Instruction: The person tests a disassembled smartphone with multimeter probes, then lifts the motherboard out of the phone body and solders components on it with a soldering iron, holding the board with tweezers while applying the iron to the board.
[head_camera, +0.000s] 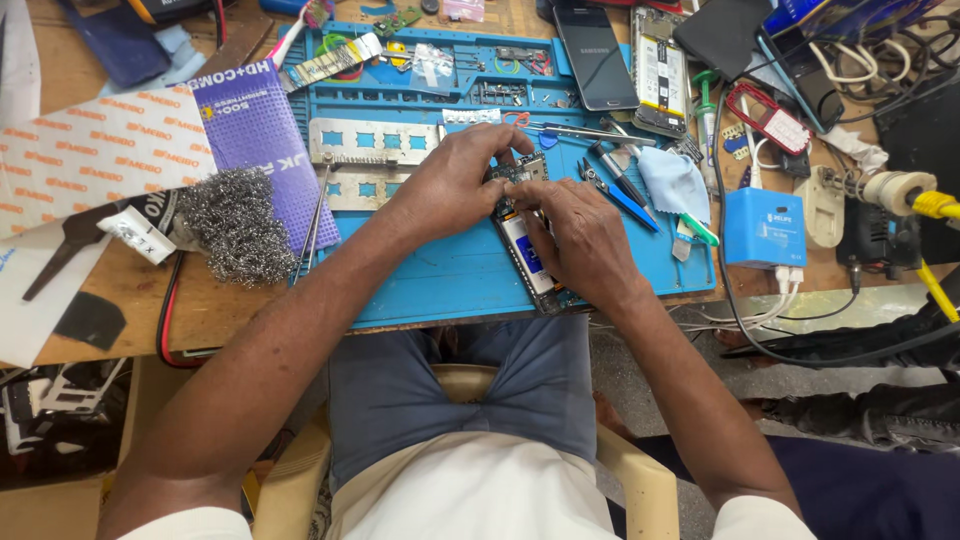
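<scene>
Both hands press on an opened black smartphone with bare circuit board (522, 225) lying on the blue silicone repair mat (440, 270) on the wooden desk (215, 300), left hand (455, 180) pinning its top, right hand (580, 240) steadying its middle.

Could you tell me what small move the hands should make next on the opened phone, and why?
Probably lift the board's top edge gently with the left hand while the right hand pins the phone on the mat: both already rest on it, and no tool is held.
</scene>
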